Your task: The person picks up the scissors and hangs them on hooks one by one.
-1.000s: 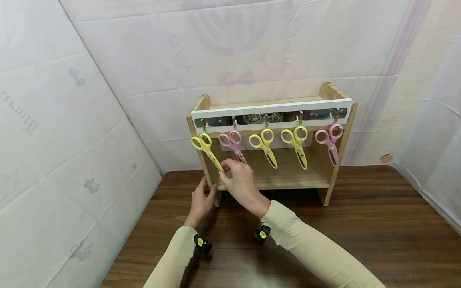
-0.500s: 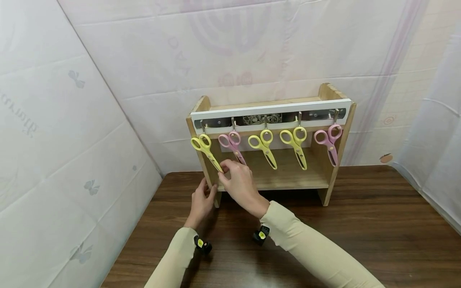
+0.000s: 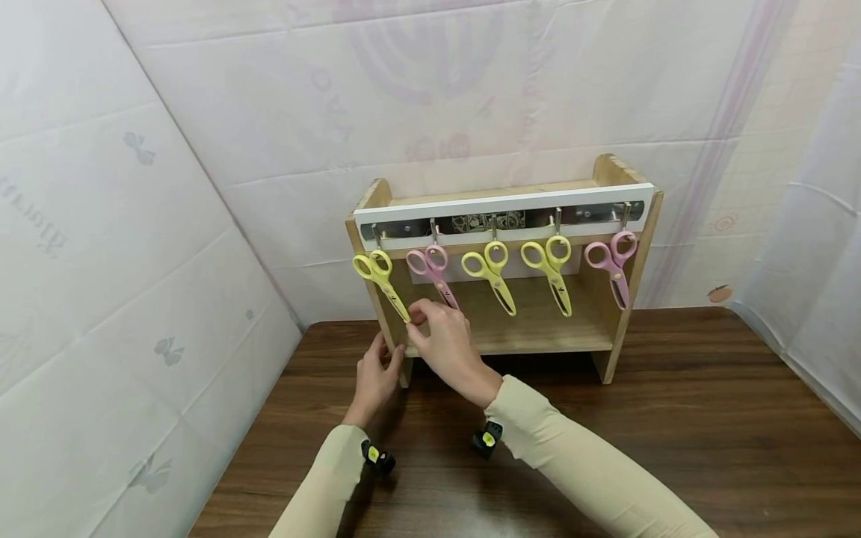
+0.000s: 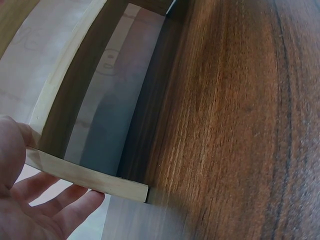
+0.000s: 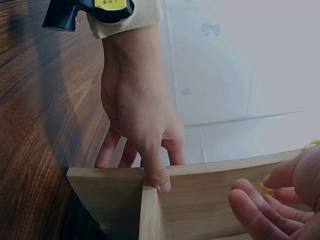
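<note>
My right hand [image 3: 447,342] pinches the blade tip of the leftmost yellow scissors [image 3: 382,279], whose handle loop hangs on a hook of the white hook rail [image 3: 504,202]. In the right wrist view, a bit of yellow tip [image 5: 266,188] shows between the fingers. My left hand [image 3: 374,377] grips the lower left side panel [image 4: 90,177] of the wooden shelf [image 3: 525,340]. Its thumb presses at the front edge of the lower board, and the other fingers lie along the panel's outer face. Pink scissors [image 3: 429,267] hang just right of the held pair, their tip behind my right hand.
Farther right on the rail hang yellow scissors [image 3: 494,276], another yellow pair of scissors [image 3: 551,270] and pink scissors [image 3: 613,263]. The shelf stands on a dark wooden table [image 3: 706,418], close to the back cloth wall [image 3: 323,246]. Another cloth wall [image 3: 168,284] borders the left.
The tip of the leftmost yellow scissors has shifted slightly left with my right fingers. My left hand stays on the side panel, and the other scissors hang as before.
</note>
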Demonstrator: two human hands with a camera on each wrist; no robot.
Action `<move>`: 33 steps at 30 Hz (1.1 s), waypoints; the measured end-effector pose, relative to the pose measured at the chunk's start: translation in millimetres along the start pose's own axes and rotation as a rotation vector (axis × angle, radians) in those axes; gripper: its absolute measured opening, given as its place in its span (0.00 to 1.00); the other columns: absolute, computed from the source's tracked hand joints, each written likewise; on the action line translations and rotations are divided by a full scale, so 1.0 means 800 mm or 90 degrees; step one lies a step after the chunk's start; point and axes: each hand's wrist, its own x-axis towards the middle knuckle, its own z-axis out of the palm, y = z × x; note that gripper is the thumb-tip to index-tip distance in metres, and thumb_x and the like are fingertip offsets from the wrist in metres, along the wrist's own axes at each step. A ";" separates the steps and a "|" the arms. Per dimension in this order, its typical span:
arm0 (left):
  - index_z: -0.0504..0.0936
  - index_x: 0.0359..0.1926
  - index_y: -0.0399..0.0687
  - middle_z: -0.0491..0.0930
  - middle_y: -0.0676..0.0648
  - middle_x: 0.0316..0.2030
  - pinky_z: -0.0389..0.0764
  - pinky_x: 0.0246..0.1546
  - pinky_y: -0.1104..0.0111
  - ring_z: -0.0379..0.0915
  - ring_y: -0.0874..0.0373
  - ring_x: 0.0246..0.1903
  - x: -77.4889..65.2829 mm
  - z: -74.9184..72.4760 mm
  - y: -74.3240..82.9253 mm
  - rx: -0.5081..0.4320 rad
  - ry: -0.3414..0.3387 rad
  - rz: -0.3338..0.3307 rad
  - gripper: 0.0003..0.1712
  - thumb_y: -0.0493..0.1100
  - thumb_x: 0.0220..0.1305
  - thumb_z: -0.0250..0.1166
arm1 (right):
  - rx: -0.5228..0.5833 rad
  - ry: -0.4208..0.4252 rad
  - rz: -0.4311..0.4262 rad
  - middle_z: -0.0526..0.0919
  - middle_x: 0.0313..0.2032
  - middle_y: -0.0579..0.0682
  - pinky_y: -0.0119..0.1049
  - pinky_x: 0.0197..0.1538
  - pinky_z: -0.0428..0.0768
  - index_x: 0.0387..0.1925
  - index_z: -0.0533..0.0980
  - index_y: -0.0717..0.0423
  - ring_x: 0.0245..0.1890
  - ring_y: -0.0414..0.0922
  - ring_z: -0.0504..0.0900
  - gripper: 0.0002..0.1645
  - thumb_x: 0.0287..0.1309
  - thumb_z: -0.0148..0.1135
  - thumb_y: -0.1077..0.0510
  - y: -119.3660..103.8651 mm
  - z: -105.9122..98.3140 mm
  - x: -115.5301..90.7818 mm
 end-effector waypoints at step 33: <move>0.70 0.68 0.39 0.82 0.31 0.56 0.86 0.48 0.48 0.82 0.38 0.54 0.000 -0.009 0.009 0.082 -0.036 0.030 0.24 0.45 0.78 0.59 | -0.032 -0.046 -0.051 0.88 0.33 0.44 0.33 0.31 0.83 0.47 0.83 0.55 0.29 0.37 0.84 0.09 0.66 0.67 0.59 0.008 -0.037 -0.023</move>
